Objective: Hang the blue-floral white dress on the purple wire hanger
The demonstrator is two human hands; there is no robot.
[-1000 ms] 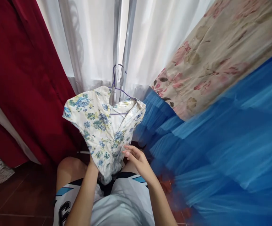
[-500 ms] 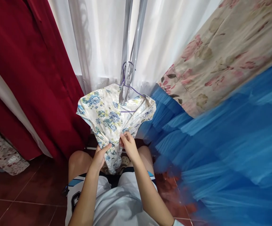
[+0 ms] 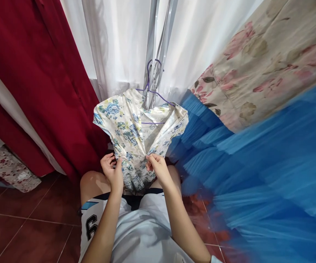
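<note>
A white floral dress point(image 3: 129, 133) with blue roses hangs in front of me on a purple wire hanger point(image 3: 148, 87). My right hand point(image 3: 155, 163) pinches the cloth at the bottom of its V neckline. Beside the dress's left edge, at waist height, is my left hand point(image 3: 112, 168). Its fingers are apart and curved, and its thumb lies against the cloth. The lower part of the dress bunches between my knees, and its end is out of sight.
Red curtain-like cloth point(image 3: 51, 84) hangs at the left and white drapery point(image 3: 119, 44) behind the hanger. Grey ribbons point(image 3: 158, 33) run down to the hook. Blue tulle point(image 3: 256, 164) and beige floral fabric point(image 3: 256, 69) fill the right side. Red tiles point(image 3: 32, 226) cover the floor.
My left hand has loosened from the dress and moved up and outward to its left side, fingers apart. My right hand keeps its pinch at the neckline. The waist cloth looks more spread.
</note>
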